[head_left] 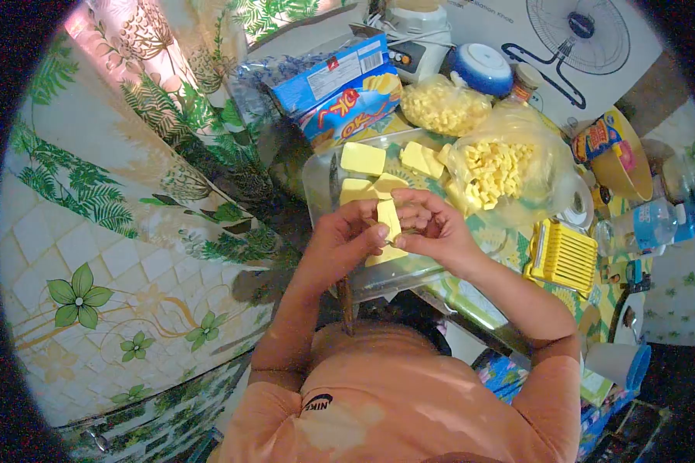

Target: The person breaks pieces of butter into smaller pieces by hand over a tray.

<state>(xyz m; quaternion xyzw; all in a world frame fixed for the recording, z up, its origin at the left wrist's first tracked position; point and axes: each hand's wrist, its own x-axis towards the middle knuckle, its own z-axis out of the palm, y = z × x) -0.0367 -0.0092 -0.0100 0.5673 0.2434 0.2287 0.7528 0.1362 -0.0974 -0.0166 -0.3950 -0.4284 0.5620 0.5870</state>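
Observation:
Over the clear tray [314,185], my left hand [349,235] and my right hand [439,230] pinch a pale yellow slab [388,219] between fingers and thumbs. It is smooth like cheese, though its exact kind is unclear. In the tray under and behind it lie several more yellow blocks, among them a block [363,159] at the far left and a block [422,160] to its right. My fingers partly cover the nearer ones. A brown handle [346,305] sticks out below my left hand at the tray's near edge.
Right of the tray are a plastic bag of yellow cubes [490,174], a second bag of cubes [444,106] and a yellow slotted rack [562,258]. Behind stand a blue snack package [344,96], a blue bowl [481,69] and a white appliance [418,42]. A patterned curtain [185,154] hangs left.

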